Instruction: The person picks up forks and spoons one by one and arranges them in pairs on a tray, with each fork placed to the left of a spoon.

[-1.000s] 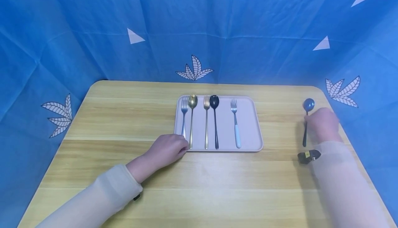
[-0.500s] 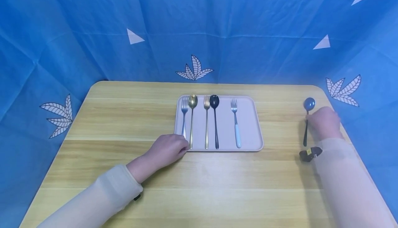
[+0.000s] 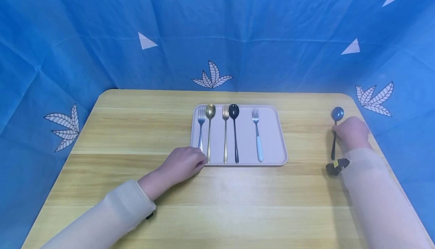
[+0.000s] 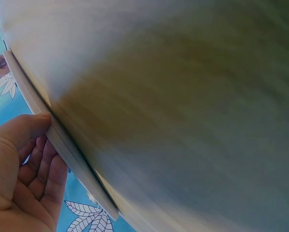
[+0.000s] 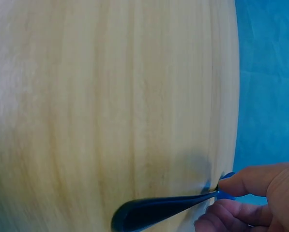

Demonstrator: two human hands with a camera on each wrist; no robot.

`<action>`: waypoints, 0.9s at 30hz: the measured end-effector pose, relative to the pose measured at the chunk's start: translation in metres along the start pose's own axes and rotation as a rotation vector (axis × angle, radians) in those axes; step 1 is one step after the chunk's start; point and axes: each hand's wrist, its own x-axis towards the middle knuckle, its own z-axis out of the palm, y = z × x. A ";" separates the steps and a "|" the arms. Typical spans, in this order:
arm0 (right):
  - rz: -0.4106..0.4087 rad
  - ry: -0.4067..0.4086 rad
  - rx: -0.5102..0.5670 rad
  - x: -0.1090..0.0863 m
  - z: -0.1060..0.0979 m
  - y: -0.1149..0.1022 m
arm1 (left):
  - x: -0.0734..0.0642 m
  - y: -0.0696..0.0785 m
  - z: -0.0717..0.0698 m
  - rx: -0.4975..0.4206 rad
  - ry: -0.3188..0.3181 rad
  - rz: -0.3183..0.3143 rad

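At the front left corner of a pale pink tray (image 3: pixel 273 139), my left hand (image 3: pixel 181 165) grips the rim; in the left wrist view the thumb (image 4: pixel 35 126) lies on the tray's edge (image 4: pixel 69 145) with fingers curled below. Near the table's right edge, my right hand (image 3: pixel 354 132) pinches a dark spoon (image 3: pixel 338 113) by its handle, bowl away from me. The right wrist view shows the spoon's handle end (image 5: pixel 149 211) pointing left of the hand, slightly over the table. Most of the spoon's bowl is hidden there behind the thumb and fingers.
Lying lengthwise on the tray are a silver fork (image 3: pixel 201 120), a gold spoon (image 3: pixel 210 111), a gold fork (image 3: pixel 225 115), a black spoon (image 3: pixel 233 111) and a fork with a pale handle (image 3: pixel 259 149). Blue cloth (image 3: pixel 278 34) hangs around the wooden table (image 3: pixel 238 207).
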 end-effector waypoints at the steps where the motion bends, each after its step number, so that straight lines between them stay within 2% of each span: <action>1: 0.001 -0.003 -0.001 0.000 0.000 0.000 | 0.000 0.000 0.000 0.000 0.000 -0.001; 11: 0.008 -0.003 -0.009 -0.002 0.000 -0.003 | -0.001 -0.001 0.002 0.003 0.005 0.003; 27: 0.044 -0.007 0.073 -0.002 0.002 -0.007 | -0.001 -0.002 0.003 0.005 0.004 0.000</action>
